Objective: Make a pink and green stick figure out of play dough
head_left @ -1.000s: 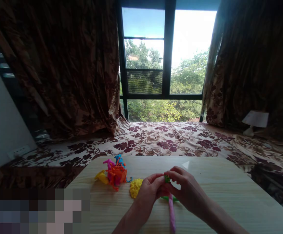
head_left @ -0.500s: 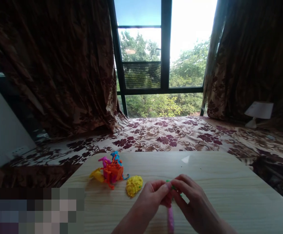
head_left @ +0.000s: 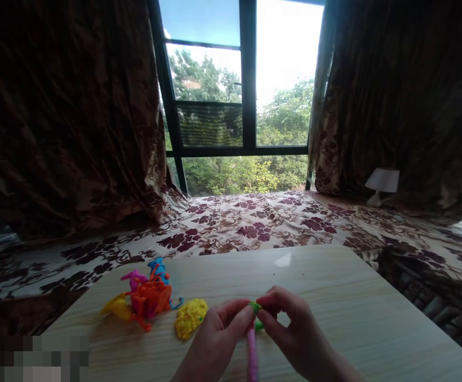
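Over the near part of the table, my left hand (head_left: 227,329) and my right hand (head_left: 286,323) meet at the fingertips. Between them they pinch a small green lump of modelling clay (head_left: 255,306). Just below lies a long pink clay roll (head_left: 252,353), its upper end hidden by my fingers. A second green clay piece (head_left: 259,325) shows partly behind my right fingers. Beside my left hand rests a bumpy yellow clay lump (head_left: 191,318) with a tiny green speck on it.
Farther left on the wooden table (head_left: 334,307) sits a pile of orange, pink, blue and yellow clay pieces (head_left: 151,297). Beyond the table's far edge is a flower-patterned cloth (head_left: 254,228), with a small white lamp (head_left: 382,181) at the right and a curtained window behind.
The view has turned right, so table and things appear shifted left. My fingers keep working the green clay and have changed their grip slightly. The yellow lump is now more fully visible.
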A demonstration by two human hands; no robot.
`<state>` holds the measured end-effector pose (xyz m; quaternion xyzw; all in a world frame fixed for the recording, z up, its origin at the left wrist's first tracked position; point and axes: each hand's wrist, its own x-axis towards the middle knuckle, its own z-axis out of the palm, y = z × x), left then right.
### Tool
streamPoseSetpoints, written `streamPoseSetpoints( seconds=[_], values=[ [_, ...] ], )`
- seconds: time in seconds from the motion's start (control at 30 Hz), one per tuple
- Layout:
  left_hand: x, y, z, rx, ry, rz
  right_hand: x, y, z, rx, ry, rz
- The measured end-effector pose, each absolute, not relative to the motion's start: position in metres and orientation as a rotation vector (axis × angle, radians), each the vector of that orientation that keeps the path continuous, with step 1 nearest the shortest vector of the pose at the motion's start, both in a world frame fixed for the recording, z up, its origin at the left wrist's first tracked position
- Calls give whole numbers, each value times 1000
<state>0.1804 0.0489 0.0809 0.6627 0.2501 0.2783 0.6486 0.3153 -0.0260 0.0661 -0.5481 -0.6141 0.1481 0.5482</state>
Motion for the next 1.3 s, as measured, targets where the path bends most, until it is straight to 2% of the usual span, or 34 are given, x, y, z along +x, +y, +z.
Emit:
streamPoseSetpoints(
  seconds=[0.17,0.37,0.53,0.73,0.87,1.1,1.3],
  values=[
    [177,50,82,1578,585,626,317,-28,71,-1233,-1552,284],
    [176,45,84,1673,562,556,316,-33,75,-1354,-1624,231],
    [179,41,79,1579,594,504,306,-32,64,-1355,-1491,409],
    [181,42,70,1526,651,609,306,-31,64,-1322,-1470,517],
    [180,43,74,1457,699,564,314,-31,69,-1265,-1581,408],
    [174,46,90,1747,545,570,319,-33,72,-1297,-1657,296],
    [178,44,73,1710,566,539,310,-34,67,-1369,-1609,223]
  ],
)
